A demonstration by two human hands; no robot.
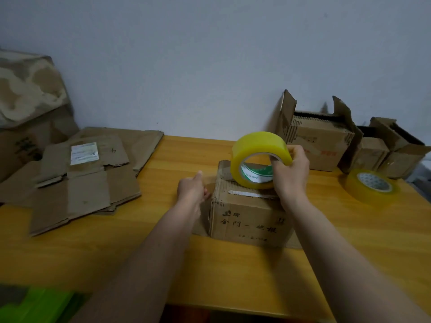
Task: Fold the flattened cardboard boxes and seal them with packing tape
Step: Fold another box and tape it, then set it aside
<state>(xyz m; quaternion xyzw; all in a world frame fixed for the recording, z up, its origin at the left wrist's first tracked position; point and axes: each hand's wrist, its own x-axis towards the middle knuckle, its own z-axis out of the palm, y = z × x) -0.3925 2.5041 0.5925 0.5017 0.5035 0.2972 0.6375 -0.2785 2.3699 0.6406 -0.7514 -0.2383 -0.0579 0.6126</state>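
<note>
Yellow roll [258,159] gripped by right hand [290,169] atop centre box [247,213]; left hand [192,191] pinches at box's left edge, seam running left-right.

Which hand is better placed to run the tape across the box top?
Probably the right hand: it already grips the tape roll on the box; the left hand is beside the box.

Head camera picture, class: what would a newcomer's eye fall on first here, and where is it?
The yellow tape roll, gripped by the right hand above the small cardboard box mid-table. The left hand touches the box's left side. Flattened cardboard lies at left; a second tape roll lies at right.
</note>
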